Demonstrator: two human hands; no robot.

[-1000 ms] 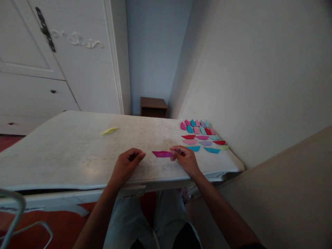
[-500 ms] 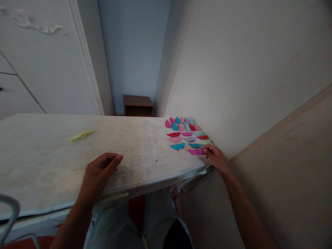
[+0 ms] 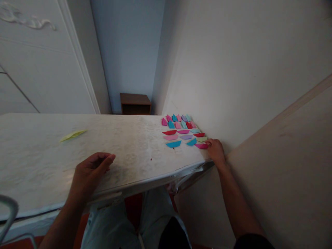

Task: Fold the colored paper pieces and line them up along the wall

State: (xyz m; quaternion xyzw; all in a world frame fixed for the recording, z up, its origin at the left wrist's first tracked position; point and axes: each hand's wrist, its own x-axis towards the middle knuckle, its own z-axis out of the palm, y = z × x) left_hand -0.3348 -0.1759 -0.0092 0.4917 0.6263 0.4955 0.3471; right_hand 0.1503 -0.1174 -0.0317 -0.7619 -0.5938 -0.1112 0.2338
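Observation:
My right hand (image 3: 215, 151) is at the right end of the table, its fingertips closed on the end of a magenta folded paper piece (image 3: 201, 146). That piece lies against a blue folded paper (image 3: 191, 142), and a pale green one (image 3: 201, 139) is just behind. Another blue folded paper (image 3: 173, 144) lies to the left. My left hand (image 3: 90, 169) rests over the front of the table, thumb against curled fingers, with nothing visible in it. A yellow folded paper (image 3: 73, 135) lies apart, beyond my left hand.
Several pink, red, lilac and blue folded papers stand in rows behind, such as a red one (image 3: 169, 132). A wall (image 3: 233, 86) borders the white table (image 3: 129, 138) on the right. A brown box-like shelf (image 3: 135, 99) stands beyond it. A curved metal bar (image 3: 11, 211) is at lower left.
My right hand has slid the magenta paper to the right relative to the other papers, and its blue neighbour now sits tilted. My left hand keeps its closed pose. The view has shifted slightly.

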